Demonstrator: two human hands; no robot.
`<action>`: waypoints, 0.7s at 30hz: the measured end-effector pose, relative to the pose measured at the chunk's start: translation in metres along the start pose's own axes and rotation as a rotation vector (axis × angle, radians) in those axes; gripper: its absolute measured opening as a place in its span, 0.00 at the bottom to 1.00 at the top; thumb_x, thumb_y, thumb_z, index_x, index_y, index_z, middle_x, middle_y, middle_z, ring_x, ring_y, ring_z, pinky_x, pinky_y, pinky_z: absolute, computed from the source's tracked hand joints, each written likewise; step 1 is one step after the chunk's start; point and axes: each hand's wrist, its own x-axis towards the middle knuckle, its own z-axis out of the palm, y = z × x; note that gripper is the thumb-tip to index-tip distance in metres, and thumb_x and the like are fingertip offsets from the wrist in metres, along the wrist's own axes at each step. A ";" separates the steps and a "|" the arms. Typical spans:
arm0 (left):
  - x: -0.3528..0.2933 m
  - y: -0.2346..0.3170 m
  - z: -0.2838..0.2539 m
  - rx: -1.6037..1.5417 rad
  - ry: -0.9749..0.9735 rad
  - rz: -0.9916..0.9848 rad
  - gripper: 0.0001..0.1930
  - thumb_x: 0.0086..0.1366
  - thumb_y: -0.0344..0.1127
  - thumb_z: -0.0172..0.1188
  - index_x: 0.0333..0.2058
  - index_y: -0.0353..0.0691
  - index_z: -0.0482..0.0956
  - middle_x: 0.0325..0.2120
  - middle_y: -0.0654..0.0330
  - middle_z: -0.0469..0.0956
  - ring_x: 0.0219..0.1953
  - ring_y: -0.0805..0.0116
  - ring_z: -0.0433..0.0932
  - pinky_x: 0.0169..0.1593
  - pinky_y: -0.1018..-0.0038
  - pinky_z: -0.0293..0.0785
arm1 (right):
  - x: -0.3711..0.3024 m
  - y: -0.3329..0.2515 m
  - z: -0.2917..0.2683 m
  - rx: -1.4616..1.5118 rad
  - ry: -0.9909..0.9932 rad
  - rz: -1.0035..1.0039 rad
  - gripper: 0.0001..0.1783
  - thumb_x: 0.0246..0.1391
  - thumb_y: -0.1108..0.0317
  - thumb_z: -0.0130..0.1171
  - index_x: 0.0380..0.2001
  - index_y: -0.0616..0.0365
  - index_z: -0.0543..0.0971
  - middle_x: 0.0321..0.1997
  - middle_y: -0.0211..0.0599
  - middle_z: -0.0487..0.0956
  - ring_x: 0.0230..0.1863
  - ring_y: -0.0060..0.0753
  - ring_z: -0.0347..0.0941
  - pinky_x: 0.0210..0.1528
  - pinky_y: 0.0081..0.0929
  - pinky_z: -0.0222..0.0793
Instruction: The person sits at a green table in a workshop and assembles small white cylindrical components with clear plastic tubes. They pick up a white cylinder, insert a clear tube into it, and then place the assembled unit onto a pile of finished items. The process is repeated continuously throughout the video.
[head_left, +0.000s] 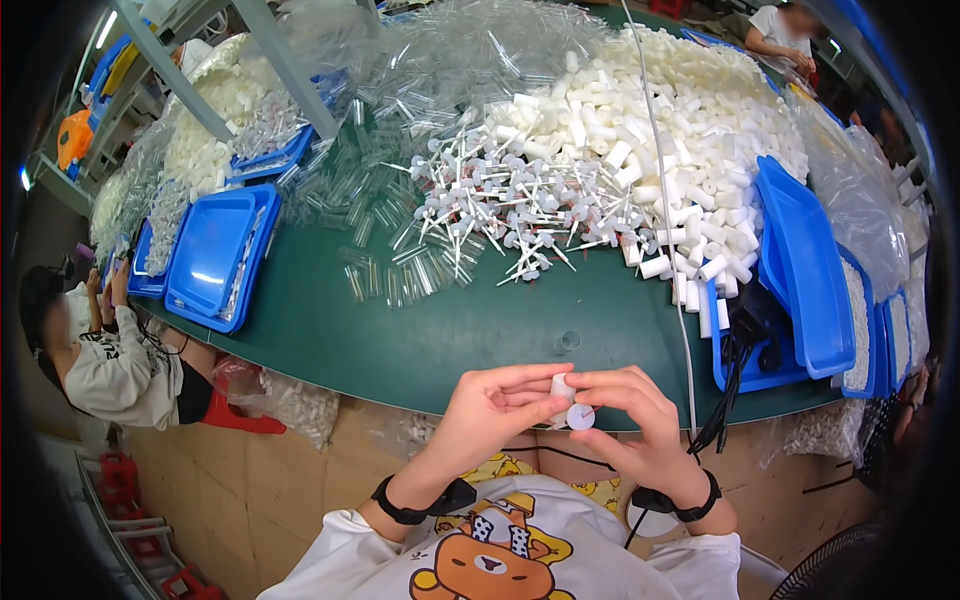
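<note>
Just past the table's near edge, my two hands meet in front of my chest. My left hand pinches a small white cylinder between fingers and thumb. Against it is a pale round disc with a thin stem, between the thumb and bent fingers of my right hand. A fingertip of the right hand also reaches the cylinder's top; the exact contact is partly hidden. A short clear tube stands on the green table just beyond my hands.
Stemmed discs lie heaped mid-table, with clear tubes to their left and white cylinders to the right. Blue trays hold the right edge, another blue tray the left. A white cord hangs across the table. Co-workers sit nearby.
</note>
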 end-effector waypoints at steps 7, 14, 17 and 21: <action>0.000 -0.004 0.002 0.026 0.000 -0.021 0.18 0.59 0.22 0.55 0.49 0.27 0.70 0.42 0.50 0.76 0.43 0.66 0.76 0.47 0.76 0.74 | -0.005 0.006 0.006 0.064 0.050 0.079 0.18 0.39 0.71 0.67 0.37 0.60 0.76 0.40 0.37 0.76 0.32 0.30 0.69 0.31 0.22 0.66; -0.004 -0.009 0.005 0.021 -0.104 -0.055 0.18 0.59 0.21 0.54 0.49 0.28 0.69 0.42 0.51 0.75 0.45 0.66 0.76 0.47 0.75 0.74 | -0.005 0.012 -0.003 0.212 -0.099 0.156 0.16 0.41 0.73 0.66 0.37 0.60 0.76 0.35 0.33 0.73 0.26 0.20 0.61 0.27 0.18 0.62; -0.005 -0.007 0.004 0.042 -0.137 -0.083 0.18 0.59 0.20 0.54 0.49 0.28 0.69 0.42 0.51 0.76 0.45 0.66 0.75 0.47 0.75 0.74 | -0.001 0.014 -0.010 0.280 -0.204 0.157 0.16 0.42 0.74 0.65 0.37 0.60 0.75 0.35 0.33 0.72 0.27 0.21 0.63 0.29 0.18 0.62; -0.007 -0.009 0.001 0.099 -0.203 -0.088 0.17 0.62 0.26 0.52 0.51 0.28 0.68 0.42 0.53 0.76 0.44 0.70 0.76 0.46 0.78 0.73 | 0.001 0.019 -0.017 0.368 -0.300 0.140 0.15 0.42 0.75 0.65 0.36 0.61 0.75 0.34 0.33 0.73 0.28 0.23 0.64 0.31 0.19 0.62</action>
